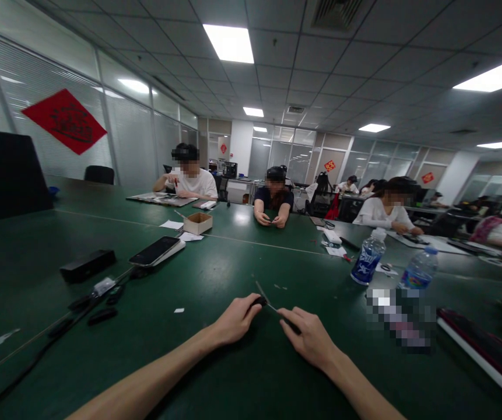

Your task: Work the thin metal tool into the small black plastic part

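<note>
My left hand is closed around a small black object, most of it hidden by the fingers. A thin, pale, strip-like piece slants up and away from that object. My right hand is just to the right, its thumb and fingers drawn together at the near end of a thin metallic sliver that reaches the black object. The exact kind of either piece is too small to make out. Both hands are low over the dark green table.
A phone, a black box and cables lie left. An open carton stands farther back. Two bottles, one blue-labelled and one clear, stand right, near a dark red-edged case. A person sits opposite; others work around.
</note>
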`<state>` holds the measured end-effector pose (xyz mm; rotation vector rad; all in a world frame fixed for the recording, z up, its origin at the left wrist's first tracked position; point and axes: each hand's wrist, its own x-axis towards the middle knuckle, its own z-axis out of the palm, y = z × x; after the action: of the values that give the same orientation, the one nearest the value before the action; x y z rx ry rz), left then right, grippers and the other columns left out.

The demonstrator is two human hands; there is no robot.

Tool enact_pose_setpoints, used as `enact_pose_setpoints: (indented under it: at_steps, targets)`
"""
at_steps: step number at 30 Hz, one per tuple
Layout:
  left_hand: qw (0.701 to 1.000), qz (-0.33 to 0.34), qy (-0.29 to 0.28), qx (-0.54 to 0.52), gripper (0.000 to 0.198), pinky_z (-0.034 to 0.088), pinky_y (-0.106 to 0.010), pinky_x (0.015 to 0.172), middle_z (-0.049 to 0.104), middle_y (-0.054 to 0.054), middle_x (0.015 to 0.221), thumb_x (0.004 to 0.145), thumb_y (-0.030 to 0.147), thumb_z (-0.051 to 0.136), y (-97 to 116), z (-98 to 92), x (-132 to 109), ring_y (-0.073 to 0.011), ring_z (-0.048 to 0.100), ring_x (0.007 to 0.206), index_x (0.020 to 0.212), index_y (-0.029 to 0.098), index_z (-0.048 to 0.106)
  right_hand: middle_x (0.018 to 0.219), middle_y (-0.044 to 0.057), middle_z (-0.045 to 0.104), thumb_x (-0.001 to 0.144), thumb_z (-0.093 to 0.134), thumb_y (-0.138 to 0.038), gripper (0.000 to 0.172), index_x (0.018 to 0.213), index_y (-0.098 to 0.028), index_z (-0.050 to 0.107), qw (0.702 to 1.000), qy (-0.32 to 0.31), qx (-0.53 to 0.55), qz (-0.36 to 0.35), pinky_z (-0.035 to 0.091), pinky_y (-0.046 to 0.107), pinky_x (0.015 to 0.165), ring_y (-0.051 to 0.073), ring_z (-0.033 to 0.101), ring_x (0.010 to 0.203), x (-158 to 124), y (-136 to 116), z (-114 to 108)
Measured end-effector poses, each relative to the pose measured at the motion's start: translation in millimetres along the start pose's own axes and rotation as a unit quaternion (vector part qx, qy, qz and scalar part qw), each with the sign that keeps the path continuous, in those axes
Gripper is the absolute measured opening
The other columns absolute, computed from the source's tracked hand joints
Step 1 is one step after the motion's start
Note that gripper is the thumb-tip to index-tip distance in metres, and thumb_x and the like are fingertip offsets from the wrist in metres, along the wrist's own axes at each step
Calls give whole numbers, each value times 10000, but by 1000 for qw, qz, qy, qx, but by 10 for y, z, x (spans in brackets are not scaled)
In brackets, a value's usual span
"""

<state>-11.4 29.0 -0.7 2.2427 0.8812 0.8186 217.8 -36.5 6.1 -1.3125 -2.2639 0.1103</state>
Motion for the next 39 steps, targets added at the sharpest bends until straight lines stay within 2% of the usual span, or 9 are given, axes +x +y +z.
enact_pose_setpoints:
  at_steps: [10,15,19,26,33,39]
  targets:
    - [1000,-4,9,13,320,419,-249,709,655,-40,951,950,376,350,-18,11,2,-150,595,806,1056,184,583,890,36,597,934,435,-286,317,1225,-253,558,1000,10,-18,1,478,259,669,136,573,724,8,32,46]
    - [1000,-14,8,14,341,414,-239,662,654,-41,911,949,394,346,18,-4,-13,-139,586,743,1049,170,583,885,34,606,935,432,-279,292,1187,-247,576,1000,3,6,8,481,260,657,138,579,724,14,-8,15]
    - [1000,-21,5,17,360,407,-232,619,645,-32,803,952,401,329,54,-14,-23,-131,576,671,1049,160,578,884,33,614,936,426,-289,290,1179,-248,580,1000,5,21,5,488,266,646,142,586,720,9,4,22]
    - [1000,-23,6,21,378,401,-230,594,619,-19,715,952,418,320,19,7,-7,-128,569,626,1039,156,578,890,40,615,936,428,-300,304,1197,-239,571,1000,6,9,0,490,271,657,144,589,723,0,69,59]
    - [999,-8,-5,39,364,403,-225,611,643,-42,839,954,394,325,43,-8,-19,-134,582,700,1065,159,580,890,32,621,936,436,-343,289,1156,-245,596,1000,-3,14,16,480,263,651,142,591,731,14,63,56]
    - [997,3,-6,71,353,404,-233,644,649,-42,845,956,357,318,27,-2,-2,-144,588,729,1096,169,581,872,36,639,936,434,-354,282,1090,-232,636,1000,14,24,11,472,265,675,148,601,751,24,67,63]
